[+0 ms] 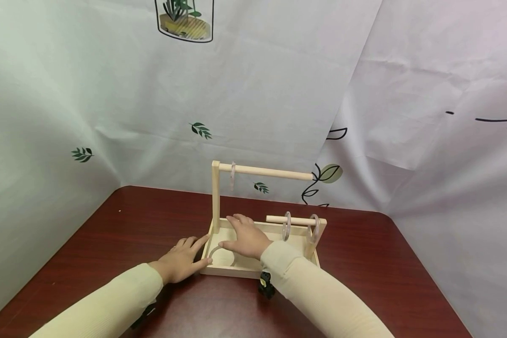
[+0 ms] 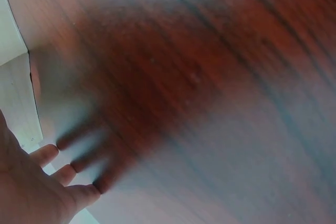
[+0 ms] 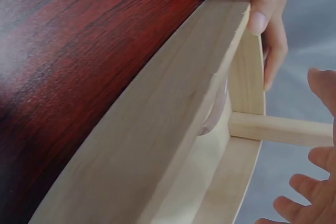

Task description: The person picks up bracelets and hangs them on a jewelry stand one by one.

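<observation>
A pale wooden tray [image 1: 245, 271] stands on the dark red table [image 1: 363, 263]. It carries a tall post [image 1: 215, 197] with an upper rod [image 1: 270, 172] and a shorter lower rod [image 1: 287, 219]. One clear ring [image 1: 233, 176] hangs on the upper rod and two clear rings [image 1: 286, 226] on the lower one. Another clear ring [image 1: 211, 253] lies on the tray floor. My right hand [image 1: 245, 237] lies inside the tray with spread fingers, its thumb at that ring. My left hand [image 1: 186, 258] rests on the table, its straight fingers [image 3: 268, 14] touching the tray's left corner.
White sheets printed with leaves hang close behind and on both sides of the table. The right wrist view shows the tray wall [image 3: 157, 129] edge-on, with the clear ring [image 3: 214, 111] inside and a post [image 3: 278, 128]. A black wrist camera [image 1: 265, 284] sits below the tray's front.
</observation>
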### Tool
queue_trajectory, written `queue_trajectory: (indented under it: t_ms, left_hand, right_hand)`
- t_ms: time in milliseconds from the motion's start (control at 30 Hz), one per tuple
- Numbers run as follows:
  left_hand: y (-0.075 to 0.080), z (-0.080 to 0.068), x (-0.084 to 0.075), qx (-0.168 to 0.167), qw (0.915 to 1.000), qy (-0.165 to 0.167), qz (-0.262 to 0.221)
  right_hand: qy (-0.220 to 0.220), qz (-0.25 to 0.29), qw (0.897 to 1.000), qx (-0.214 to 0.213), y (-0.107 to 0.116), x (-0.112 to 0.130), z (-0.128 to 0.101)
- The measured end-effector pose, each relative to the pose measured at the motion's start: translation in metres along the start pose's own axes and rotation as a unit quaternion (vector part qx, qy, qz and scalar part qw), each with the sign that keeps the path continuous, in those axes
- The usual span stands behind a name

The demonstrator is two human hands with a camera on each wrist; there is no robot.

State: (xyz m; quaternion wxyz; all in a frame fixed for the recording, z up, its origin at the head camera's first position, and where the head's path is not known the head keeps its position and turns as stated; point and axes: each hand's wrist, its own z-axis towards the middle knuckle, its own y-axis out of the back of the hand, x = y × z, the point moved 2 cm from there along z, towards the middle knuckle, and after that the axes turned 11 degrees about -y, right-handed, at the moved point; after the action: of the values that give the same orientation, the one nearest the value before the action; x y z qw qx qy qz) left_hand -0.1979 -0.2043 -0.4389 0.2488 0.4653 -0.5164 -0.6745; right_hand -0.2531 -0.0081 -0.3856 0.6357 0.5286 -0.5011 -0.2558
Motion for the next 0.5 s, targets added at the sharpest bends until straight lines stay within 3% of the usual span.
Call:
queue_trajectory:
  t_ms: [500]
  left_hand:
    - [0.000, 0.000, 0.001, 0.002, 0.9999, -0.005, -0.010]
  right_hand:
    - [0.014, -0.023, 0.999, 0.027, -0.011, -0.005, -0.001]
